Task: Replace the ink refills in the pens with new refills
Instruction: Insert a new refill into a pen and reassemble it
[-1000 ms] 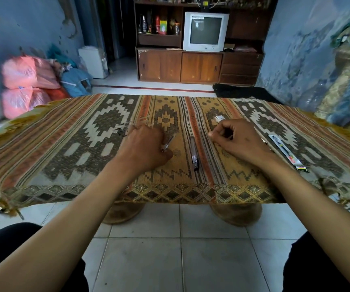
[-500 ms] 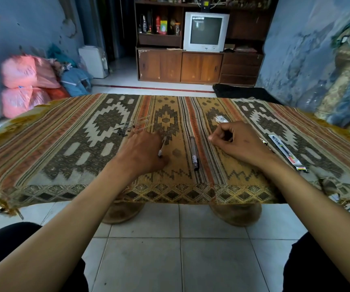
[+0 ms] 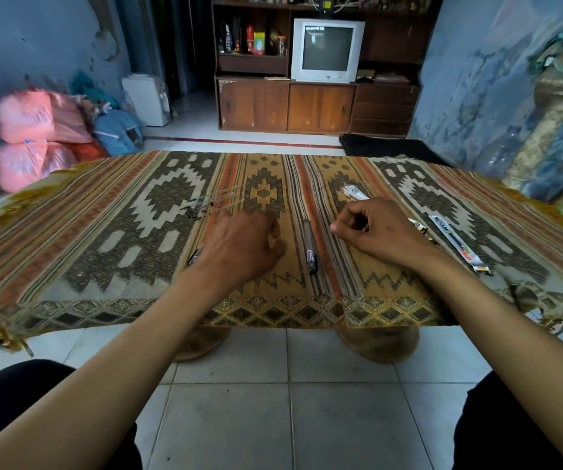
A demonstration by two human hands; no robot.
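Observation:
My left hand (image 3: 239, 245) rests on the patterned tablecloth (image 3: 104, 239) with its fingers curled round a thin pen (image 3: 194, 257). Only the pen's dark end shows, poking out at the hand's left side. My right hand (image 3: 378, 232) lies to the right, thumb and forefinger pinched together, with a small dark pen part barely visible inside the curled fingers. A whole pen (image 3: 310, 247) lies on the cloth between the two hands. Clear loose refills (image 3: 221, 201) and small dark bits (image 3: 193, 212) lie beyond my left hand.
A long refill packet (image 3: 456, 245) lies right of my right hand, and a white packet (image 3: 354, 193) sits just beyond it. The table's front edge hangs over a tiled floor. A TV cabinet (image 3: 307, 106) stands behind, and pink bags (image 3: 32, 137) are at the far left.
The thin piece that stuck out past my left hand's fingers on the right has swung round; its end now shows at the hand's left. My right hand has hardly moved.

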